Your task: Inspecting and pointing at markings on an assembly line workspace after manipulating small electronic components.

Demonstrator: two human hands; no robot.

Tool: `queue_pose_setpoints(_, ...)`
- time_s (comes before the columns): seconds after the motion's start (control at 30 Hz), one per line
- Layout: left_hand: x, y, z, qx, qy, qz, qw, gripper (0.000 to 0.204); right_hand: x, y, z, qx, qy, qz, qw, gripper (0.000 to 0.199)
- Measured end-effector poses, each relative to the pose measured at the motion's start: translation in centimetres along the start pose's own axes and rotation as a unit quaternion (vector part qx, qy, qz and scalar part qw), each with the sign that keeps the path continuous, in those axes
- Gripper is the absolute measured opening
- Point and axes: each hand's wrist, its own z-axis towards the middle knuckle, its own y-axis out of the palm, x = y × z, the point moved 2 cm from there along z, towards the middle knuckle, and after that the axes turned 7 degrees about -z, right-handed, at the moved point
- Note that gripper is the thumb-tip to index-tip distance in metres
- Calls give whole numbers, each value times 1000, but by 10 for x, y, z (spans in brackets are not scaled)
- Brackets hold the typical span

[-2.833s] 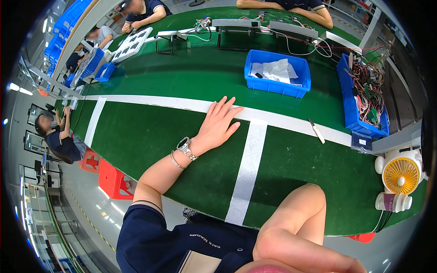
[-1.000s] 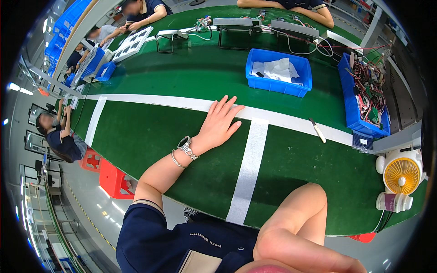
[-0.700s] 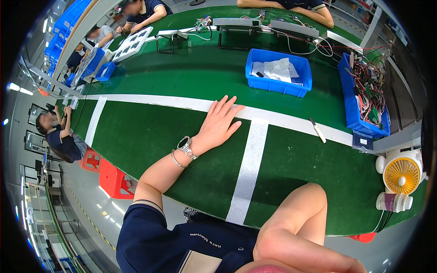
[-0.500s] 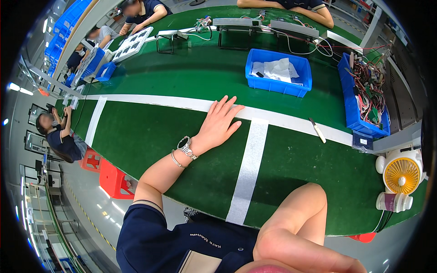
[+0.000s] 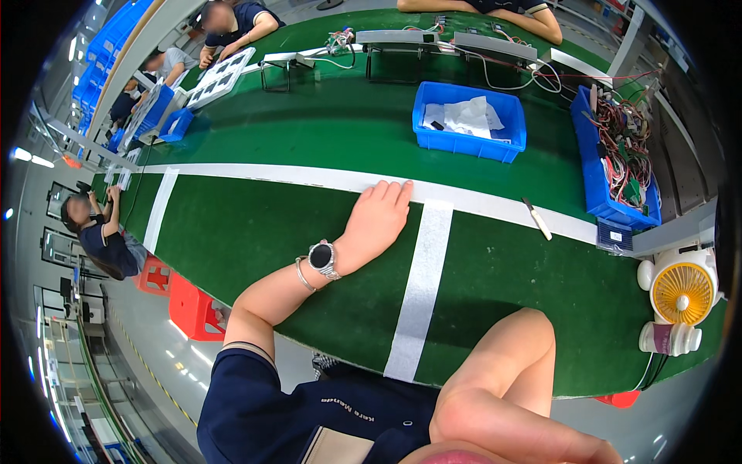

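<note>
Almost nothing has moved since the earlier frames: the left hand [image 5: 379, 220] still lies where it lay, palm down on the green table [image 5: 255, 232].

Its fingers are stretched out flat and close together, holding nothing. The fingertips touch the long white stripe [image 5: 232, 172] that runs across the table, and a wristwatch [image 5: 321, 256] and a thin bracelet sit on the wrist. The right forearm [image 5: 495, 387] crosses the lower right with the elbow bent. Its hand is out of view, so its grip cannot be told.

This looks like a pause, with no piece in hand. Picking anything up would call for lifting the palm and reaching well forward, since every loose thing lies apart from the hand.

Beyond the stripe stands a blue bin [image 5: 502, 147] holding crumpled white sheets or bags and a small dark piece. To its right a slim pale tool [image 5: 537, 219] lies on the stripe. Further right a second blue bin [image 5: 591, 182] is heaped with tangled coloured wires. At the table's right end stand a small yellow fan [image 5: 682, 288] and a cup [image 5: 668, 338].
</note>
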Motion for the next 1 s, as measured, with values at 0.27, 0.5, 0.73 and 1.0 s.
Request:
queue_pose_setpoints(0.27,26,22,22,-6,29,177,984,44,-28,-8,16,-105,159,-90,978,27)
queue_pose_setpoints(0.5,20,13,20,-34,22,101,994,48,-20,-4,13,-62,85,-89,990,26)
queue_pose_setpoints(0.73,6,13,25,-49,25,29,998,49,-17,-20,24,-158,120,-31,980,26)
queue_pose_setpoints(1.0,-1,10,24,-41,7,-32,999,33,-9,-2,7,-47,67,-32,996,26)
